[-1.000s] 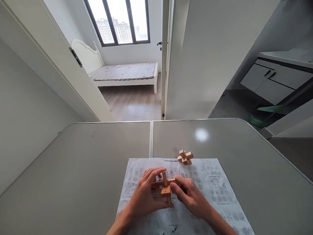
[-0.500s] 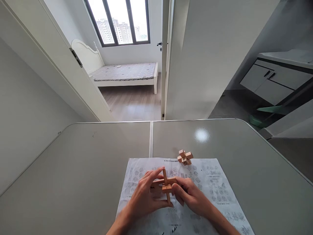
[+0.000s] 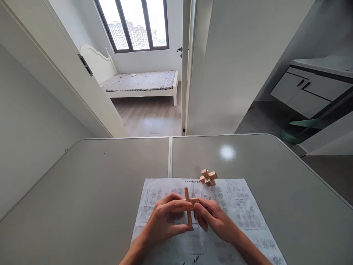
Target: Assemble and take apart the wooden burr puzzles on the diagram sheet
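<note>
Between my hands, above the printed sheet (image 3: 234, 213), is a wooden burr puzzle (image 3: 189, 217) of crossed sticks, one of them upright. My left hand (image 3: 162, 217) holds it from the left, its thumb at the lower end of the upright stick and its fingers along the crosspiece. From the right, my right hand (image 3: 213, 219) pinches the crosspiece end between thumb and fingers. Fingers cover part of the joint. A second burr puzzle (image 3: 209, 178), assembled and lighter in colour, rests at the sheet's top edge.
The grey table (image 3: 82, 191) has a seam down its middle and a raised pale rim. Past its far edge are a doorway, a bed (image 3: 143, 81) and a window. A white cabinet (image 3: 309, 88) stands at the right.
My left fingers have come down from the top of the upright stick onto the crosspiece. The small block seen at the front of the joint no longer shows. My right hand has barely moved.
</note>
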Motion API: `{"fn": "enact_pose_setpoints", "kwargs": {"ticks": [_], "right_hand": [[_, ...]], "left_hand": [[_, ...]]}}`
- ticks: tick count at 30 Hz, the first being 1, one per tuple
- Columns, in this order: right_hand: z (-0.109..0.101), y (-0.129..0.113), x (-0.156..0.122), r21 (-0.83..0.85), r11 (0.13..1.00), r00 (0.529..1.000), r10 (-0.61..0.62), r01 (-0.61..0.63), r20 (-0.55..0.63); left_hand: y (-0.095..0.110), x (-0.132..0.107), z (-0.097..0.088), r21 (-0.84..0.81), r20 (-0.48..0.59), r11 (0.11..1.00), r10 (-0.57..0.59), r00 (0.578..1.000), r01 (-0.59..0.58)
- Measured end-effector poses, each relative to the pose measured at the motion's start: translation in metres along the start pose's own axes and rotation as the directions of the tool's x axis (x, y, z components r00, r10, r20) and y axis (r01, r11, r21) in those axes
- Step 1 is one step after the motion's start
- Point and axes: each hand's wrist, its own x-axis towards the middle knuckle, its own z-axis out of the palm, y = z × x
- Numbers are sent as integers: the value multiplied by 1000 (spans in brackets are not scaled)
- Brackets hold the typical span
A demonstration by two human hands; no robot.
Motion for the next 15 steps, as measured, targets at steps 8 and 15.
{"fn": "enact_pose_setpoints", "kwargs": {"ticks": [8,15], "right_hand": [[1,-1,1,39,999,999,4,-2,-53],[4,1,1,85,996,992,27,-17,-121]], "left_hand": [[-4,-2,3,-30,-55,998,-49,997,48],[-12,2,2,-209,-16,978,-2,1000,-1]]}}
